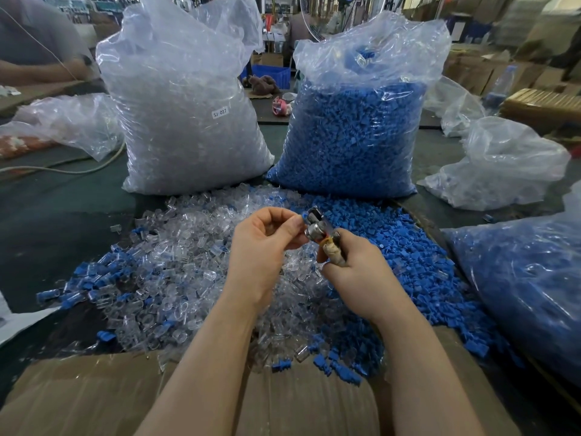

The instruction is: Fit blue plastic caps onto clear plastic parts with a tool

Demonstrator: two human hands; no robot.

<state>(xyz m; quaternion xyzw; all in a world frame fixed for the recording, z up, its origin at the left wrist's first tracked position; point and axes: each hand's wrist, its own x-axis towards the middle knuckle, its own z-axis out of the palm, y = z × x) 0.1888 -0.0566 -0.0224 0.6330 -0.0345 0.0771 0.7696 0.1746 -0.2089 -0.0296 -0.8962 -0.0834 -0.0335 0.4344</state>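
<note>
My right hand point(352, 265) grips the wrapped handles of a small metal plier-like tool point(317, 228), its jaws pointing up and left. My left hand point(267, 237) pinches a small piece at the tool's jaws; a bit of blue cap point(304, 216) shows at my fingertips, and the clear part is hidden. Below my hands lies a heap of loose clear plastic parts point(176, 265), with loose blue caps point(405, 247) heaped to the right. Assembled blue-capped pieces point(94, 278) lie scattered at the left.
Behind the heaps stand a tall bag of clear parts point(185, 114) and a tall bag of blue caps point(355, 127). Another bag of blue pieces point(528, 284) lies at the right. A cardboard flap point(94, 394) spans the front. Another person's arm point(37, 70) rests at far left.
</note>
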